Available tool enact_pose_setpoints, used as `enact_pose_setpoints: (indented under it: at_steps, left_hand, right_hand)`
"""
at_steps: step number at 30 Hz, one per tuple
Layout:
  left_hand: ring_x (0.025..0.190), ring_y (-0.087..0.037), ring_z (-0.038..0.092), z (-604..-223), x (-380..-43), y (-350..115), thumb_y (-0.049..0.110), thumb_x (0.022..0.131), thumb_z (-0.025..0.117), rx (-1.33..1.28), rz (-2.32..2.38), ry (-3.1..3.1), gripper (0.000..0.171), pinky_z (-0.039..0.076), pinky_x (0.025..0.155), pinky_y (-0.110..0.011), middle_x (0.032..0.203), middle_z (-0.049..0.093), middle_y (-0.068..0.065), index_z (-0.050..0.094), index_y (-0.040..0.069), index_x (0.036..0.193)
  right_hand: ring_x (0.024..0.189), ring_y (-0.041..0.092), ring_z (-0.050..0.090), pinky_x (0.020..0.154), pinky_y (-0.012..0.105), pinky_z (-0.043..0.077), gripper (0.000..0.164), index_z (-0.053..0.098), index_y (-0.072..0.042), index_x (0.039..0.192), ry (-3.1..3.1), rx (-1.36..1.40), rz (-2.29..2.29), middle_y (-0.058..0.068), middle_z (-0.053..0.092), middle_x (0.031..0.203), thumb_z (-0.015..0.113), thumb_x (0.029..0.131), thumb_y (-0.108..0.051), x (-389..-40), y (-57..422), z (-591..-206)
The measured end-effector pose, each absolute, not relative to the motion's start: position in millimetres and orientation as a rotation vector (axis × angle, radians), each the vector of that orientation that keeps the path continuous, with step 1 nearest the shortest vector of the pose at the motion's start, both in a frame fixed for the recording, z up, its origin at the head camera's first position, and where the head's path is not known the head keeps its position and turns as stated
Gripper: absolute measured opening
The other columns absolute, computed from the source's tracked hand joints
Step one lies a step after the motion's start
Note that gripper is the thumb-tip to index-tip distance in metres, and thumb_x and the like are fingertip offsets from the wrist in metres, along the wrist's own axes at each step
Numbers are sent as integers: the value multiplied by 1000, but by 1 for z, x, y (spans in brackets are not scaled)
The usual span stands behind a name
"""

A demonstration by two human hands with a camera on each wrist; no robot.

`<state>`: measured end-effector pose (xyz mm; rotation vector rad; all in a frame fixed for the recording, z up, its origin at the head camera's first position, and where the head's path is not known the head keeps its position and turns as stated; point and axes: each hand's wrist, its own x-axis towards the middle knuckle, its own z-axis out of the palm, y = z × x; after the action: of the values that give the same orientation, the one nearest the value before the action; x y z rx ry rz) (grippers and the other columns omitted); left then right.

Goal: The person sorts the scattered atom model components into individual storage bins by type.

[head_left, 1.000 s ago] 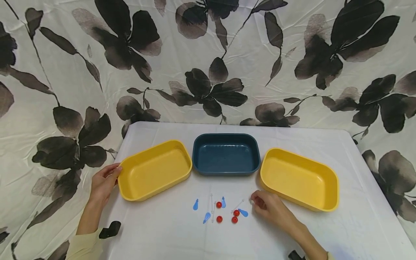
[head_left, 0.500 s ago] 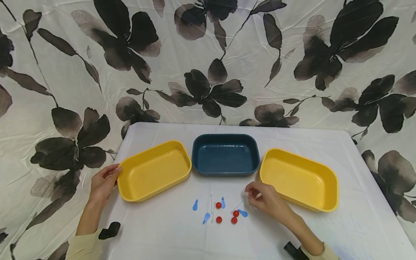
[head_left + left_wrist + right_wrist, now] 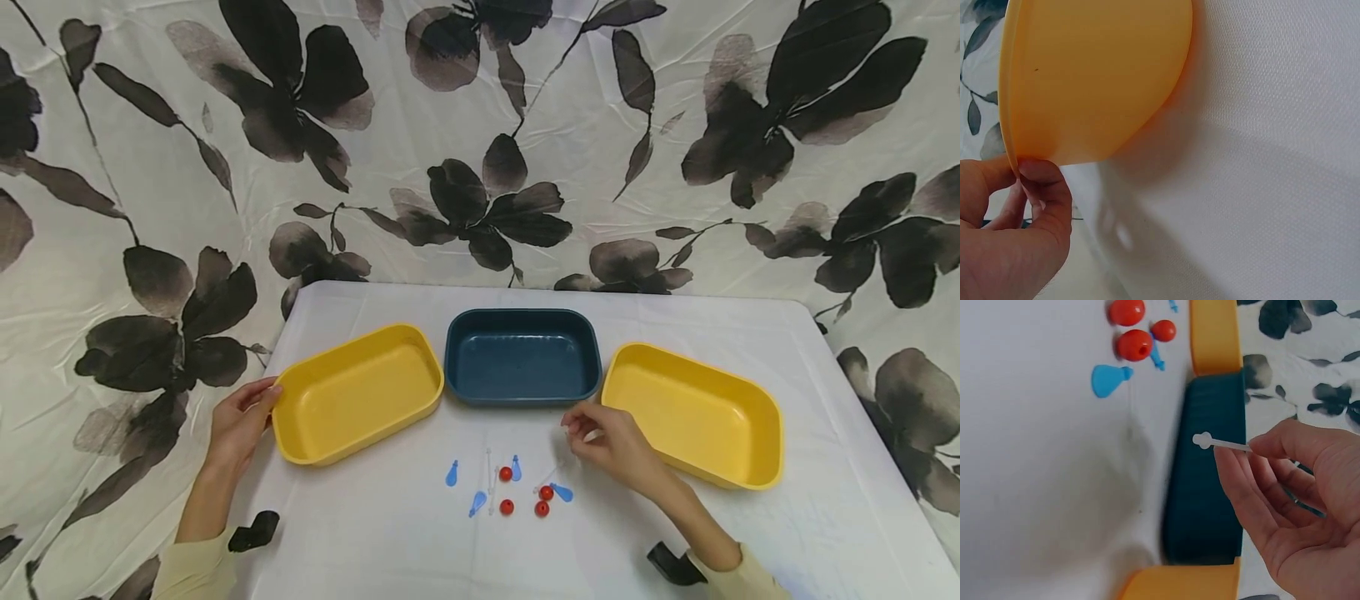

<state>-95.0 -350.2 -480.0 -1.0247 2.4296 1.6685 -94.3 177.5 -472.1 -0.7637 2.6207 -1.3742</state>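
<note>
My left hand [image 3: 238,425] pinches the outer rim of the left yellow tray [image 3: 358,395], with thumb and fingers on either side of the edge in the left wrist view. Between thumb and fingertip, my right hand [image 3: 618,450] holds a thin white stick with a knobbed end [image 3: 1203,440], seen clearly in the right wrist view. That hand hovers in front of the dark blue tray [image 3: 522,360], by the near left corner of the right yellow tray [image 3: 693,417]. Red beads [image 3: 507,507], blue bulb-shaped pieces [image 3: 477,502] and pale thin sticks [image 3: 491,483] lie on the white table.
All three trays stand in a row toward the back of the white-covered table [image 3: 420,550], and nothing shows inside them. Behind it hangs a floral cloth [image 3: 600,167]. The loose small pieces lie close together in front of the blue tray.
My right hand has moved left and away from me, toward the blue tray, and the white stick is in its fingers. My left hand stays on the rim.
</note>
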Motion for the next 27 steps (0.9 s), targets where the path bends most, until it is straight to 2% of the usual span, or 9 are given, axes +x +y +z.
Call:
enact_pose_setpoints:
  at_steps: [7,19,27]
  left_hand:
    - [94,-6,58,-480,-96,-352,34,106,58,-1029,1670,2419,57,53,74,-10,124,53,-2,46,6,153]
    - [91,-6,58,-482,-96,-351,34,106,58,-1014,1675,2425,56,53,74,-10,126,53,-5,47,5,152]
    - [92,-4,58,-481,-95,-352,33,106,58,-1016,1687,2420,56,53,75,-10,126,54,-4,47,5,152]
  right_hand:
    - [84,12,65,77,24,59,20,70,-2,105,2610,-704,-1403,-2,70,94,75,87,5,-100,172,-465]
    - [84,16,65,79,29,60,20,70,-4,106,2514,-653,-1536,4,69,95,69,90,7,-112,162,-455]
    - [82,18,66,80,27,59,16,69,0,107,2479,-659,-1605,4,69,94,72,92,3,-122,149,-451]
